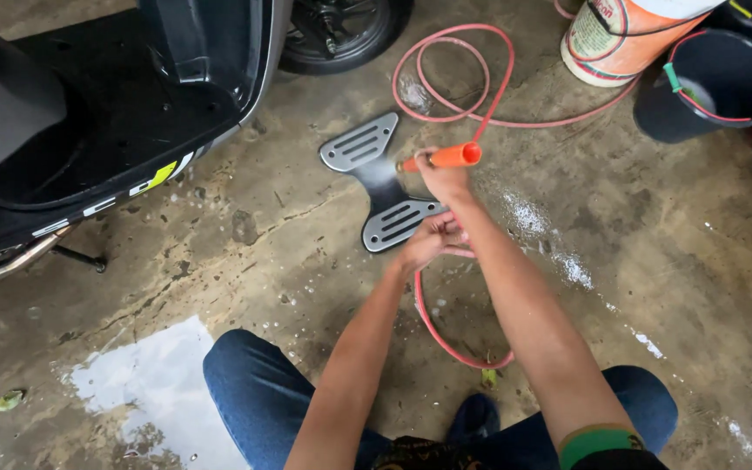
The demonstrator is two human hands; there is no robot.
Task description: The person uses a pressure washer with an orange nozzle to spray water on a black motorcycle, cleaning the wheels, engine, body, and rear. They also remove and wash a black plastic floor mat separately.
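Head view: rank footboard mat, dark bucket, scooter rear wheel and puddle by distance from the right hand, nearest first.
From the right hand, which grips the orange nozzle:
1. Footboard mat, on the floor just left of the hand.
2. Scooter rear wheel, up-left, at the top edge.
3. Dark bucket, far right, and puddle, lower left: too close to call.

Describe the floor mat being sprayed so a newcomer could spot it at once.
Start at the scooter parked on the wet concrete floor. Just right of it, under the orange nozzle, lies the mat: black, hourglass-shaped, with two grey ribbed end panels, unlike anything nearby.
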